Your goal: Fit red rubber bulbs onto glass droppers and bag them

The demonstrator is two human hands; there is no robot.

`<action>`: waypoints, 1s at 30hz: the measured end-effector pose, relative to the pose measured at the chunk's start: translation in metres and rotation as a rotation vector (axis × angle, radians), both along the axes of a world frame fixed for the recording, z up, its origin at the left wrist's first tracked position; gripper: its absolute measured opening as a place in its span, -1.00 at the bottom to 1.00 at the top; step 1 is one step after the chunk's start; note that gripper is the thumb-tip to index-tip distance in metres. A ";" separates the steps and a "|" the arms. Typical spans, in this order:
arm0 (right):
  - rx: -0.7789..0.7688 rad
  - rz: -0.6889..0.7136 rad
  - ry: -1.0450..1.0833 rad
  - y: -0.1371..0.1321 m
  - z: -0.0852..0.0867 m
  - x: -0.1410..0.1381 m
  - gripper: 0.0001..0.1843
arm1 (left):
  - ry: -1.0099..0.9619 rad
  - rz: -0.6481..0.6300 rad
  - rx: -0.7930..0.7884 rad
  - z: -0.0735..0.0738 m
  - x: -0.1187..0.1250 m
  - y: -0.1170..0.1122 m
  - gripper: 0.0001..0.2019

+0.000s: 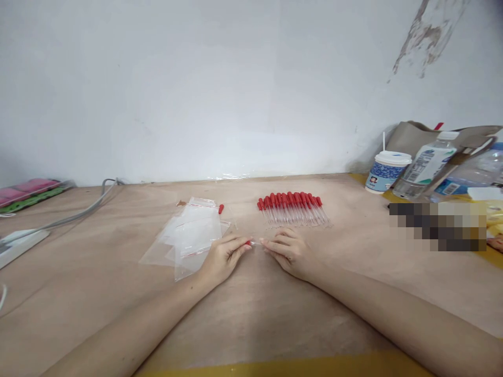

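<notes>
My left hand (223, 256) and my right hand (286, 250) meet at the middle of the wooden table (251, 314). Together they pinch one small glass dropper with a red bulb (251, 242), the left fingers on the red end, the right fingers on the clear tube. Just beyond my right hand lies a row of several red-bulbed droppers (293, 208). A pile of small clear zip bags (188, 235) rests under and beside my left hand. A loose red bulb (221, 209) sits at the far edge of the bags.
At the back right stand a paper cup with lid and straw (387, 172), plastic water bottles (426, 165) and a beige bag (416, 137). A grey cable (84, 209) and a white power strip (19, 243) lie at the left, with a pink-and-green box (27, 191).
</notes>
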State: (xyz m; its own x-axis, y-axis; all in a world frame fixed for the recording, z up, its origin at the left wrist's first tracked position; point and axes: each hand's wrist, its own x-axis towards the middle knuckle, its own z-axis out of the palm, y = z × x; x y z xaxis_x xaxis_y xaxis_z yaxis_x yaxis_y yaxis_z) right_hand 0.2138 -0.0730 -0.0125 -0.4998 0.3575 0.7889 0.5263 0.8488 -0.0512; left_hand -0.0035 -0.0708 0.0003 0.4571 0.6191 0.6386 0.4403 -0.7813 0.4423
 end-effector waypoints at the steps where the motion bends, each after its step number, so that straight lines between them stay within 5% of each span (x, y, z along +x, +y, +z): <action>1: -0.001 0.008 -0.007 0.000 0.002 0.000 -0.74 | 0.002 -0.015 0.011 0.000 0.000 0.000 -0.80; 14: 0.063 0.029 -0.142 0.008 0.009 0.008 -0.74 | 0.131 -0.114 -0.027 0.003 -0.002 -0.004 -0.82; 25: 0.326 -0.100 -0.316 0.001 0.015 0.006 -0.71 | 0.257 -0.046 -0.008 0.002 0.000 -0.003 -0.79; 30: 0.103 -0.051 -0.168 -0.005 0.016 0.002 -0.78 | 0.174 -0.026 0.132 0.002 0.000 -0.002 -0.83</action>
State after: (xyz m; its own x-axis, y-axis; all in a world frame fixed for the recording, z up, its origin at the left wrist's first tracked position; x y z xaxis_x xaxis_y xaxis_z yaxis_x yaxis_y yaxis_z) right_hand 0.2160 -0.0779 0.0033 -0.6109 0.3075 0.7296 0.5622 0.8173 0.1263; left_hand -0.0034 -0.0732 0.0022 0.5824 0.5218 0.6233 0.4796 -0.8397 0.2548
